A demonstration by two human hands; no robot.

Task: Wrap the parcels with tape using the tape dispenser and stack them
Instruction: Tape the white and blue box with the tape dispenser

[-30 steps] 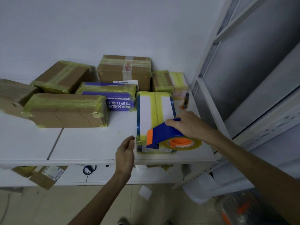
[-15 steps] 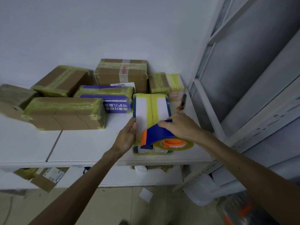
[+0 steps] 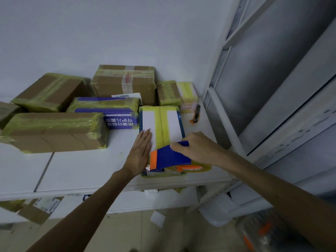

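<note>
So the white parcel [image 3: 171, 124] with the yellow tape stripes is lying flat near the front right corner of the white table [image 3: 81, 166]. The left hand [image 3: 141, 153] is flat out, fingers straight and together, palm down on the parcel's near left side. It's just pressing, not gripping anything. The right hand [image 3: 198, 147] has its fingers curled over the top of the blue tape dispenser [image 3: 169, 157] and holds it on the near end of the parcel. The dispenser's orange front edge points toward the left hand, and the clear tape roll [image 3: 203, 169] sticks out on the right. Behind and to the left sit taped boxes: a long brown one [image 3: 52, 131], a purple one [image 3: 109, 111] right beside the white parcel, and a bigger brown one [image 3: 123, 82] by the wall. A small orange-and-black cutter [image 3: 195, 114] lies just right of the parcel.
</note>
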